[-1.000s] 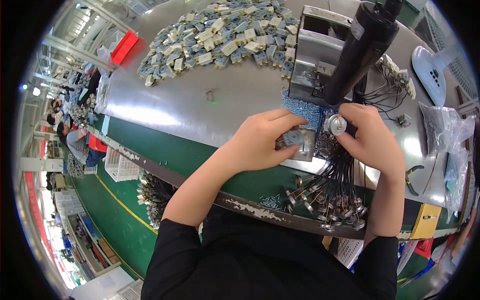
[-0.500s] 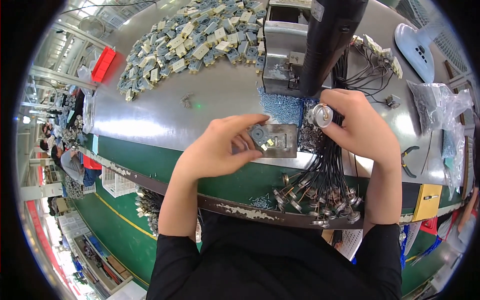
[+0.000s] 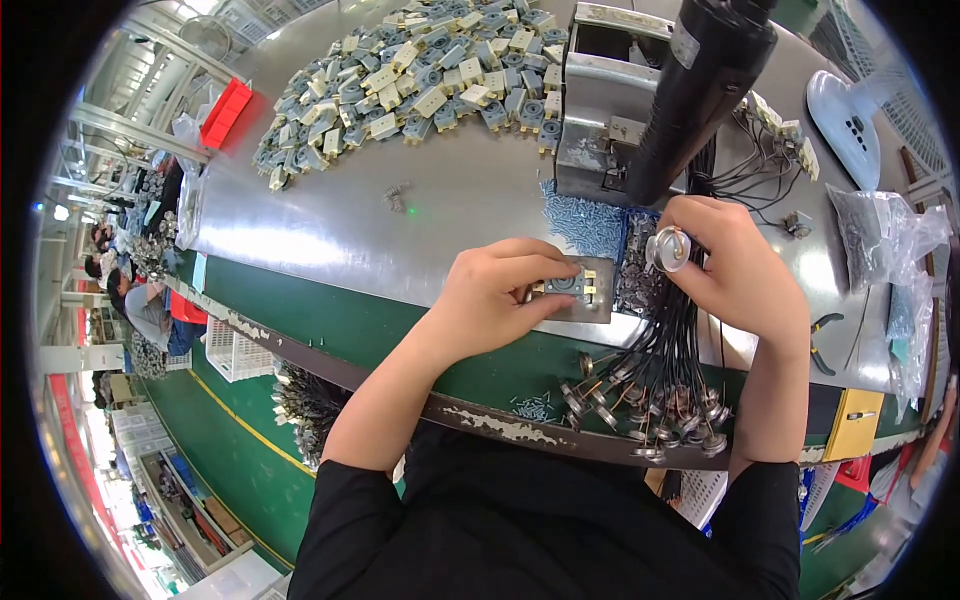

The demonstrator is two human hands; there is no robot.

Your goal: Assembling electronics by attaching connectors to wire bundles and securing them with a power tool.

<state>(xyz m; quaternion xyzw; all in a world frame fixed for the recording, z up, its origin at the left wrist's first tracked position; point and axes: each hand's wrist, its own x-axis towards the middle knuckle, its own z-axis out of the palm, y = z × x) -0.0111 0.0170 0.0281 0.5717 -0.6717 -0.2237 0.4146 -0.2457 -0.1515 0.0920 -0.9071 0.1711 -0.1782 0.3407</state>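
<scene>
My left hand (image 3: 495, 292) is closed, thumb and fingers pinching a small grey-and-cream plastic housing (image 3: 567, 284) at the metal fixture plate (image 3: 598, 310). The housing's cream end, with metal tabs, points right. My right hand (image 3: 738, 258) is closed around a round silver metal cap (image 3: 668, 250) with a copper-coloured bit inside. Beneath that hand lies a bundle of black wires (image 3: 682, 330) whose ends carry round metal caps (image 3: 650, 405). Blue-grey screws (image 3: 583, 222) are heaped behind the plate, and small dark metal parts (image 3: 635, 280) sit to its right.
A large pile of grey-and-cream housings (image 3: 420, 75) covers the back left. A black powered screwdriver (image 3: 695, 100) stands over a metal machine (image 3: 590, 135). Pliers (image 3: 820, 345), a plastic bag (image 3: 870, 240), a yellow pad (image 3: 853, 425) and a blue fan base (image 3: 842, 130) are at right.
My left hand has brought the housing rightward over the fixture plate and turned it, cream end to the right. My right hand still holds the cap. The whole view has shifted slightly.
</scene>
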